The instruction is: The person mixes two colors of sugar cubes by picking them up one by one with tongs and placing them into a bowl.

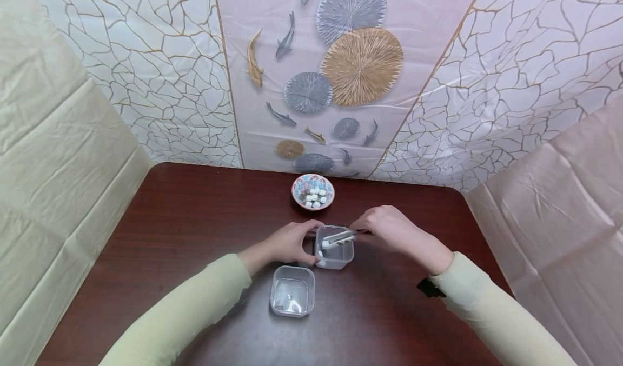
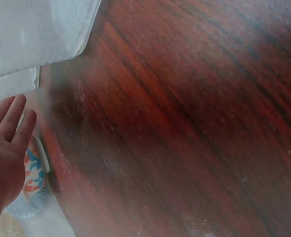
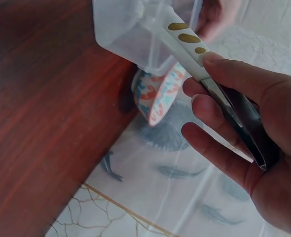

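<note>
My right hand point(image 1: 389, 228) grips small metal tongs point(image 3: 229, 111) with white arms marked by gold spots. In the head view the tong tips reach down inside a clear square plastic container point(image 1: 342, 264), and a small white cube point(image 1: 325, 244) is right at them. Another white piece point(image 1: 319, 253) lies against the container's left wall. My left hand point(image 1: 290, 243) holds that container from its left side, thumb at the near corner and fingers at the far one. The left wrist view shows only part of this hand point(image 2: 5, 153), below a container wall.
A second clear plastic container point(image 1: 293, 312) stands nearer, left of the held one. Behind both, a patterned bowl point(image 1: 295, 191) holds several white cubes point(image 1: 315, 198). All stand on a dark red-brown wooden table point(image 1: 209, 204), with patterned cloth point(image 1: 185, 85) hanging behind its far edge.
</note>
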`<control>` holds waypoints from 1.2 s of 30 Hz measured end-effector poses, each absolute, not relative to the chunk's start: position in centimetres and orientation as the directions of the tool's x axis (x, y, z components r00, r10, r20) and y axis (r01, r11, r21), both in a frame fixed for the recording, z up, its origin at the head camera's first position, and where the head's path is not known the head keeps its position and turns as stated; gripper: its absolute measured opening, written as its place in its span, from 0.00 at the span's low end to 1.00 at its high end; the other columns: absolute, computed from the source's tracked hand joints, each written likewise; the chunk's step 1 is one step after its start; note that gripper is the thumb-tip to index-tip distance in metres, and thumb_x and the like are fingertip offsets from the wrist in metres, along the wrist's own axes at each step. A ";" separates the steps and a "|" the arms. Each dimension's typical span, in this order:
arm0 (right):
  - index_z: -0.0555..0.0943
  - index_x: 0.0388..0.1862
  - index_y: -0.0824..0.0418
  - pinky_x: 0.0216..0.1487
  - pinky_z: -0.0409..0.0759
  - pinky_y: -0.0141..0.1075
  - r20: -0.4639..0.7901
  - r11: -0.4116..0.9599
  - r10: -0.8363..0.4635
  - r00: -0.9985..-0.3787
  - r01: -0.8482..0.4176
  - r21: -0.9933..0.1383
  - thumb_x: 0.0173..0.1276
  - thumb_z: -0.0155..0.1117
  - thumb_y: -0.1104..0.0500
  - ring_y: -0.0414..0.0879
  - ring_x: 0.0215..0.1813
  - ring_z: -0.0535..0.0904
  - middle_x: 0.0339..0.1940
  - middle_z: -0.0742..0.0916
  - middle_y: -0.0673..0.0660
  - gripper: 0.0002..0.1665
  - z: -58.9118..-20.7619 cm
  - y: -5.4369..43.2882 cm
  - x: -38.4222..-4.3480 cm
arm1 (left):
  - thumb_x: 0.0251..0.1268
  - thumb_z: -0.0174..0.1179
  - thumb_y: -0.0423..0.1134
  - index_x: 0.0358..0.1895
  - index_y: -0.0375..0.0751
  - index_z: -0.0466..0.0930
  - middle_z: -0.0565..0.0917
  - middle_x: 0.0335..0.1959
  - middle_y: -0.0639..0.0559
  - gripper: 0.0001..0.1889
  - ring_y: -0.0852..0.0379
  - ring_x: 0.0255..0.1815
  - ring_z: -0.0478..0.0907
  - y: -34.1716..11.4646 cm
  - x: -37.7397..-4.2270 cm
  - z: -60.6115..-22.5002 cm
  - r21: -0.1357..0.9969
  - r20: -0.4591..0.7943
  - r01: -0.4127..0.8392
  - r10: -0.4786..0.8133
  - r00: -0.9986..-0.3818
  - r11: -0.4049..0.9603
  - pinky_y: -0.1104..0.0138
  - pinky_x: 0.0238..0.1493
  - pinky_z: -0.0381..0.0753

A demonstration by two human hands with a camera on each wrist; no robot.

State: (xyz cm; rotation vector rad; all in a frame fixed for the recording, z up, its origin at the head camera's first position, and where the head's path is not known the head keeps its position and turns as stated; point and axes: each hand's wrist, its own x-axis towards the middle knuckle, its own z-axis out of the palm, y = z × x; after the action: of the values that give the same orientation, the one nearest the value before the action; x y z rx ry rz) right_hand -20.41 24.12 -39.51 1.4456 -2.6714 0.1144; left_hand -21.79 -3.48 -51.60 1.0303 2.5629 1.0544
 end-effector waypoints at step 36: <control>0.93 0.47 0.58 0.43 0.87 0.55 0.264 0.663 -0.712 -0.651 -0.747 -0.054 0.67 0.78 0.58 0.54 0.44 0.92 0.42 0.94 0.54 0.10 -35.6 23.5 -26.8 | 0.52 0.81 0.43 0.70 0.42 0.75 0.89 0.58 0.49 0.40 0.51 0.61 0.85 -3.6 -21.4 -51.1 0.686 0.109 0.547 0.675 -0.730 0.480 0.56 0.64 0.82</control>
State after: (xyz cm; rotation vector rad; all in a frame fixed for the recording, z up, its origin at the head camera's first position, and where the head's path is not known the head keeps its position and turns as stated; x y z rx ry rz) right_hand -26.81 23.51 -35.62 1.1836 -2.6593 0.2315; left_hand -21.43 -3.56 -51.13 1.0626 2.5471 1.0843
